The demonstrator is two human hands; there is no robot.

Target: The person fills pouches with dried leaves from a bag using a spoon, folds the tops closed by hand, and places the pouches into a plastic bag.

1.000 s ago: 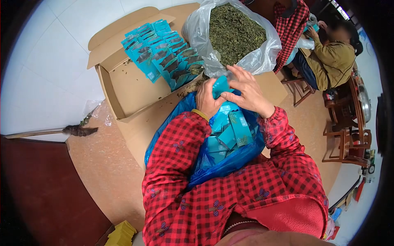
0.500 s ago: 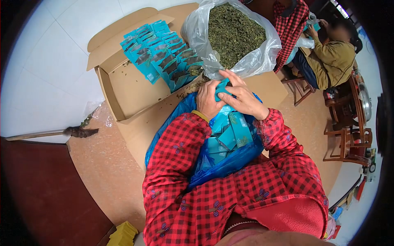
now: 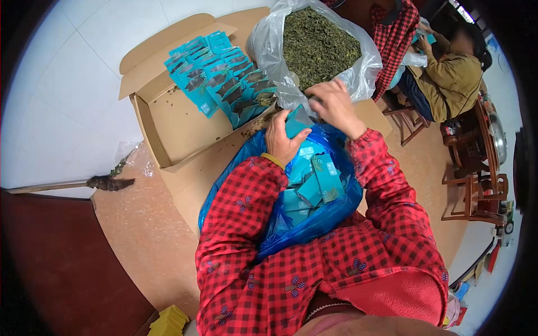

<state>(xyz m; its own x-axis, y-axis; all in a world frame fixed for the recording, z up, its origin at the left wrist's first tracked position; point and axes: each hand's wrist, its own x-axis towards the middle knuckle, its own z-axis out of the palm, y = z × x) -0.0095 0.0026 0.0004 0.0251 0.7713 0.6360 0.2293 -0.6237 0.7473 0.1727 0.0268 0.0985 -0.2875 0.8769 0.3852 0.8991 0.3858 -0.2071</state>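
My left hand [image 3: 282, 140] grips a teal packet [image 3: 298, 120] between thumb and fingers, over the far edge of a blue plastic bag [image 3: 336, 215]. That bag holds several flat teal packets [image 3: 326, 178]. Just right of the held packet, my right hand [image 3: 334, 106] is apart from it, fingers bent and partly blurred; whether anything is in them is hidden. Beyond my hands stands a clear plastic bag [image 3: 268, 47] full of dried green leaves [image 3: 319, 47]. Rows of filled teal packets [image 3: 221, 78] stand in an open cardboard box [image 3: 179, 126] to the left.
Another person [image 3: 448, 81] sits at the upper right, with hands on a teal item. Wooden chairs [image 3: 476, 196] stand at the right. A broom [image 3: 109, 182] lies at the left, and a yellow object [image 3: 168, 321] is at the bottom. Loose leaves lie beside the box.
My right hand has left the teal packet and moved up and right toward the leaves. My left hand still holds the packet, now more exposed.
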